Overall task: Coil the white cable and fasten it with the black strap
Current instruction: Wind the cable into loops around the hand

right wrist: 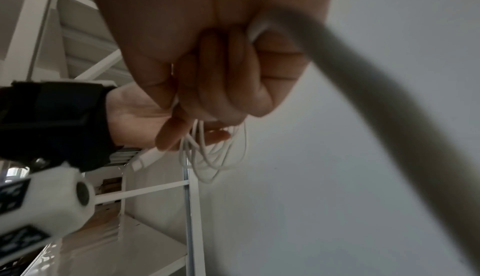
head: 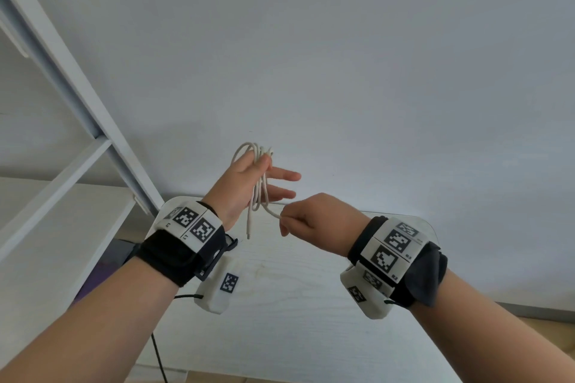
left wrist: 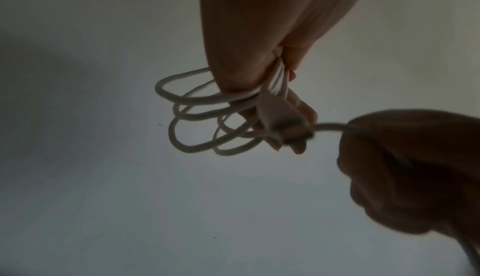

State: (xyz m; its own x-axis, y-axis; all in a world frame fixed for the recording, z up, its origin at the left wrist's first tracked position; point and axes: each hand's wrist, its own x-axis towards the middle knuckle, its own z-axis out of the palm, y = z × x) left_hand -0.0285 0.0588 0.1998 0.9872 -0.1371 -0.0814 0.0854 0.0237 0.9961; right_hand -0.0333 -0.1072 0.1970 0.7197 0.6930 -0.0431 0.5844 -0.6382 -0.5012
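Observation:
My left hand point(head: 245, 183) is raised above the table, palm up, fingers stretched out. Several loops of the white cable point(head: 253, 148) lie across the palm, and the thumb pins them there. One connector end point(head: 248, 232) hangs loose below the hand. My right hand point(head: 311, 218) is curled and pinches the free strand just right of the coil. In the left wrist view the loops point(left wrist: 279, 77) bunch under the thumb and the strand point(left wrist: 330, 125) runs into the right fist point(left wrist: 402, 167). The right wrist view shows the cable point(right wrist: 376, 106) trailing past the lens. No black strap shows.
A white table point(head: 280, 305) lies below both hands, against a plain wall. A white shelf frame point(head: 77, 96) stands at the left, also in the right wrist view point(right wrist: 192, 208). A thin black cord point(head: 157, 354) hangs off the table's near left edge.

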